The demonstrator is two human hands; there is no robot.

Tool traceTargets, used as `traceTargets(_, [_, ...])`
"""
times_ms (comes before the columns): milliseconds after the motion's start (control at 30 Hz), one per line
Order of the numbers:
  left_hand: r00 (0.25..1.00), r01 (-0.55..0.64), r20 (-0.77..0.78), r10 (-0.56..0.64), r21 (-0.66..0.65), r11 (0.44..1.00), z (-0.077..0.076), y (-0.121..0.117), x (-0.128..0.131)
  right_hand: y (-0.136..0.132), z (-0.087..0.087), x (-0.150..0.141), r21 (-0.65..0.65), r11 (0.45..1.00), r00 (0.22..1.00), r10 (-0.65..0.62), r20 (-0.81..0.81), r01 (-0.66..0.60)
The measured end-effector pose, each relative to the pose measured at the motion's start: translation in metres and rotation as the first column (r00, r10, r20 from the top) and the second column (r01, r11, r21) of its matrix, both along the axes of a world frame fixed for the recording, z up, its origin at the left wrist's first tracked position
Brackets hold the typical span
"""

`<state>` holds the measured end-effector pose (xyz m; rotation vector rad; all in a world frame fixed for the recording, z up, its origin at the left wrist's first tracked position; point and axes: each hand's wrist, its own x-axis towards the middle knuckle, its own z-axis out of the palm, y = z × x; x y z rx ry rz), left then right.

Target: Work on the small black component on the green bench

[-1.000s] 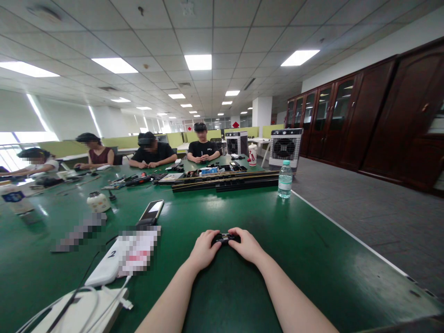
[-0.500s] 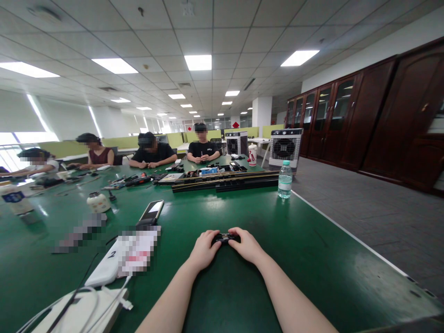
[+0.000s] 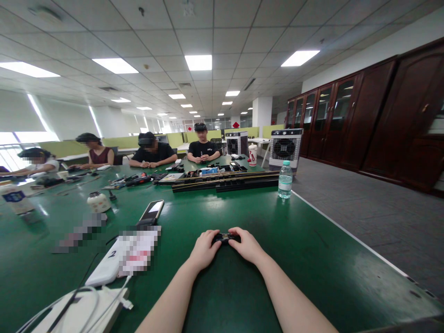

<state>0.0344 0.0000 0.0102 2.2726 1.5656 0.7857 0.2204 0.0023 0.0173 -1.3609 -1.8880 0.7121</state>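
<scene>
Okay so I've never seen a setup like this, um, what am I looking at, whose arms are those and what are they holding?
There is no machine here: the bare arms belong to a person wearing a camera on their head. It looks forward and down, so you see roughly what they face. The left hand and right hand hold a small black part between them by its ends; it is too small to identify. On the green table, a white slab marked 2 and cables lie to the left. Farther off are a jar, a bottle and long black bars. Other people sit beyond.
</scene>
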Motion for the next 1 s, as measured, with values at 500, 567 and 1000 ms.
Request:
traceTargets(500, [1.0,-0.002,-0.021,0.002,-0.007,1.0,0.0002,0.0002,-0.0001,0.0013,-0.002,-0.0006,-0.011,1.0,1.0,0.008,-0.019,-0.008])
traceTargets(567, [1.0,0.002,-0.021,-0.002,-0.005,1.0,-0.0003,0.0005,-0.0001,0.0022,-0.003,-0.0009,-0.006,1.0,1.0,0.01,-0.025,-0.011])
traceTargets(1000, [1.0,-0.004,-0.007,0.004,0.007,1.0,-0.0009,0.0005,-0.0004,0.0015,-0.0021,-0.0006,0.004,1.0,0.999,-0.002,-0.049,0.002])
